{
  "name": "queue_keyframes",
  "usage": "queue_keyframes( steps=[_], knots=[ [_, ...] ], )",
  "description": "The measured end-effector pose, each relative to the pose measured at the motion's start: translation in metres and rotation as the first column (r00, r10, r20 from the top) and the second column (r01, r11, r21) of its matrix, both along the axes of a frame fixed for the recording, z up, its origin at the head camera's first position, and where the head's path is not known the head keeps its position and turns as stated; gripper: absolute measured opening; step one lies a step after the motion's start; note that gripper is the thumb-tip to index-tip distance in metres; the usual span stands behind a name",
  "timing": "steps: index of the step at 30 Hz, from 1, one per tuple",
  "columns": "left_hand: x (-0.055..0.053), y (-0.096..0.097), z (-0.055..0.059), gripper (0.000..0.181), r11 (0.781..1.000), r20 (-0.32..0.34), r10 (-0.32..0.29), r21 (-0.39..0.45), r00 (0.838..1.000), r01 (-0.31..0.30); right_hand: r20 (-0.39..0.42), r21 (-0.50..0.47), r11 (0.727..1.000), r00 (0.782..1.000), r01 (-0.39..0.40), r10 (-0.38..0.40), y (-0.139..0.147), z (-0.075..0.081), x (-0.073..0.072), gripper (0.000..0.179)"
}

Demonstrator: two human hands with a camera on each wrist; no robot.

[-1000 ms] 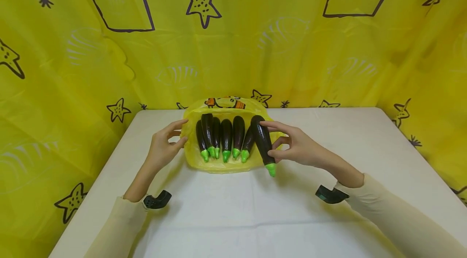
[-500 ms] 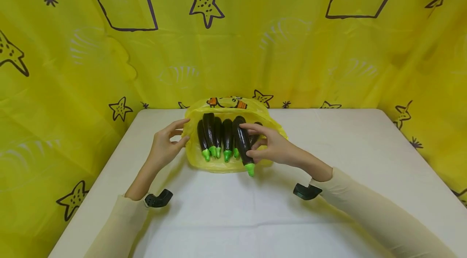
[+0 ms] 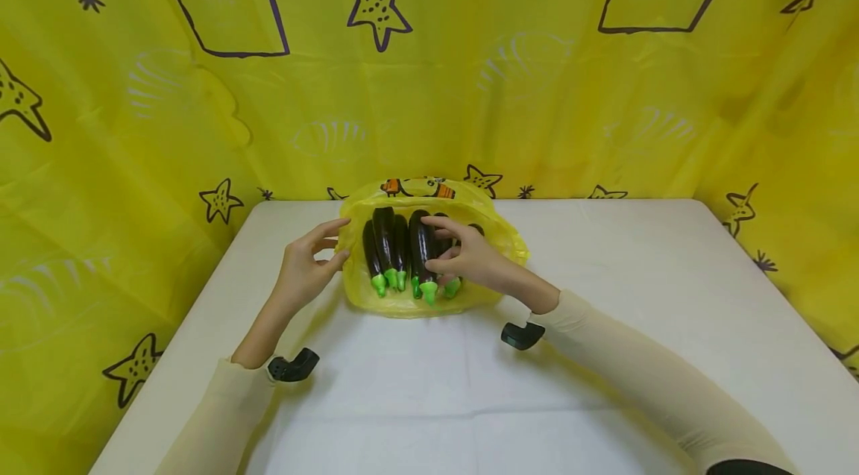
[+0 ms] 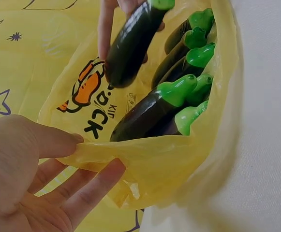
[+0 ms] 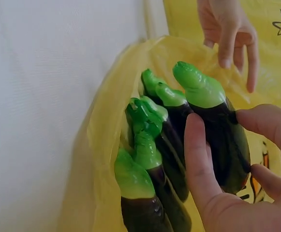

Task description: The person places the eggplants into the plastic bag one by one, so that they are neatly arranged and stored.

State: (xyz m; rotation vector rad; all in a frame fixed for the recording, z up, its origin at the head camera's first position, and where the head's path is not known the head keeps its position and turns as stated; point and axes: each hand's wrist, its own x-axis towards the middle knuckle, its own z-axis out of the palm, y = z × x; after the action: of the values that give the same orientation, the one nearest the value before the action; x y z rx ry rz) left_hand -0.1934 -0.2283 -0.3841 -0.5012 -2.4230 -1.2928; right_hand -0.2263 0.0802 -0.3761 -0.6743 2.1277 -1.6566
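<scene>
A yellow plastic bag (image 3: 362,303) lies open toward me near the table's back edge, with several dark eggplants (image 3: 372,251) side by side inside, green stem ends facing the front. My right hand (image 3: 479,259) holds another eggplant (image 3: 421,240) over the middle of the row. Fingers and thumb grip it from both sides in the right wrist view, its green end (image 5: 203,87) up. My left hand (image 3: 305,266) pinches the bag's left rim. The left wrist view shows the thumb (image 4: 58,140) on top of that plastic and the fingers below.
A white cloth covers the table (image 3: 403,385). Right behind it hangs a yellow curtain (image 3: 429,87) printed with stars and shells, which also runs along both sides. Dark camera mounts (image 3: 293,365) sit at both wrists.
My right hand has carried the eggplant leftward, from the bag's right side to over the middle of the row. My left hand keeps its place at the rim.
</scene>
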Motion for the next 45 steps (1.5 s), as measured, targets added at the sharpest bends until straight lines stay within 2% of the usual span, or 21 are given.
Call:
queue_keyframes(
  steps=[9, 22, 45],
  knots=[
    [-0.001, 0.001, 0.003, 0.052, 1.0, 0.0, 0.004, 0.0, 1.0, -0.004, 0.014, 0.014, 0.999, 0.999, 0.045, -0.045, -0.018, -0.006, -0.015, 0.077],
    [0.001, 0.001, 0.003, 0.053, 1.0, 0.01, -0.006, 0.006, 1.0, 0.006, 0.043, 0.034, 0.996, 0.995, 0.085, -0.087, -0.031, -0.008, -0.028, 0.078],
    [0.002, 0.0, 0.004, 0.052, 1.0, 0.031, -0.005, 0.002, 1.0, 0.005, 0.033, 0.06, 0.995, 0.996, 0.079, -0.081, -0.039, -0.005, -0.034, 0.077]
  ],
)
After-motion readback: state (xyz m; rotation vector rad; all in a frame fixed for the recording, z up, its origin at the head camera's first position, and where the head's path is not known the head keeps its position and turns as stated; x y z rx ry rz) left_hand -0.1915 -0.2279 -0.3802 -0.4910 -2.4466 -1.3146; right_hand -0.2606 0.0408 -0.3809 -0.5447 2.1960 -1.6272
